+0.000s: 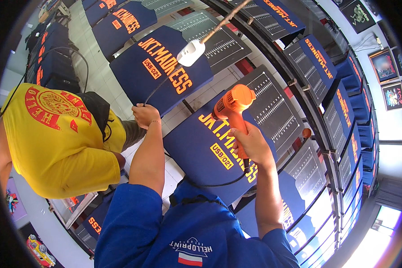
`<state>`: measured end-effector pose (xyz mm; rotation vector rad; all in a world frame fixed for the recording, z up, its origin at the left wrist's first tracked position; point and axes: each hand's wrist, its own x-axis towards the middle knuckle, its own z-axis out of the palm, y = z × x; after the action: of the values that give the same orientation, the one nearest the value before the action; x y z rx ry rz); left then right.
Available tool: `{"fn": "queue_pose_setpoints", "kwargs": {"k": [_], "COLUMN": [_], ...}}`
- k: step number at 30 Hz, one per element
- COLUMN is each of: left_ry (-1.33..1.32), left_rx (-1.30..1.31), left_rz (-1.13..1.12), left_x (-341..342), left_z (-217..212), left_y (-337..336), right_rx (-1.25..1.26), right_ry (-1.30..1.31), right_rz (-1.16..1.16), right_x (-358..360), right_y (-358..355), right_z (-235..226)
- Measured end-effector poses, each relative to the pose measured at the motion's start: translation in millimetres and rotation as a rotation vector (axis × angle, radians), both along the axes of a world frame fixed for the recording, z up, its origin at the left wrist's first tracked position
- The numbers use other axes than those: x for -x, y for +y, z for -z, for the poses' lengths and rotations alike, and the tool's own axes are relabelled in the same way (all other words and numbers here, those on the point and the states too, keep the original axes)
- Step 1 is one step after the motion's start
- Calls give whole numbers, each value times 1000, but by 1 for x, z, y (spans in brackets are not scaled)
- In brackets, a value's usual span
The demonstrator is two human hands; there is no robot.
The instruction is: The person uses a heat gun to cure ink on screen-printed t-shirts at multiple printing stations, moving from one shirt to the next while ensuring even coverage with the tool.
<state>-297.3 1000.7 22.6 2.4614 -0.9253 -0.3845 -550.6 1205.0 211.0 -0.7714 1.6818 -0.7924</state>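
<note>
In the head view, the right hand (253, 145) is closed round the handle of an orange heat gun (233, 102), whose nozzle points to the left over a navy fabric panel (183, 145) with orange and yellow print. The left hand (146, 117) is curled shut round a thin black cord (157, 90), which leads up to a white socket (191, 52) hanging from a brown cord (225, 21). The navy panel lies on a dark board (272, 107) marked with white scale lines, and similar boards dressed in navy fabric stand in rows beyond it and curve away to the right. Pale tiles (169, 175) cover the floor between the rows. A co-worker in a yellow shirt (58, 143) stands close by on the left. Framed pictures (382, 67) hang on the light wall at right, and at lower right a window (391, 217) glares beside a dark curtain (393, 191)
</note>
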Motion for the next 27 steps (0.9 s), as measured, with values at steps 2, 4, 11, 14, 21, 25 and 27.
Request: {"fn": "queue_pose_setpoints", "kwargs": {"k": [2,4,11,14,21,25,27], "left_ry": [-9,-19,-38,-14,-14,-17,-10], "left_rx": [-10,-14,1,-32,-37,-39,-36], "left_rz": [-1,-10,-16,-2,-4,-1,-4], "left_x": [-1,-2,-1,-4,-3,-4,-3], "left_z": [2,2,0,-3,-11,-11,-10], "left_y": [-1,-2,-3,-4,-3,-4,-4], "right_rx": [-24,-71,-27,2,-43,-44,-50], "right_ry": [15,76,10,1,-30,-26,-37], "right_rz": [7,20,16,-19,-77,-116,-126], "right_x": [-2,-7,-8,-11,-21,-27,-30], "right_y": [2,1,5,8,12,12,11], "right_z": [-3,-8,-9,-7,-15,-15,-19]}}
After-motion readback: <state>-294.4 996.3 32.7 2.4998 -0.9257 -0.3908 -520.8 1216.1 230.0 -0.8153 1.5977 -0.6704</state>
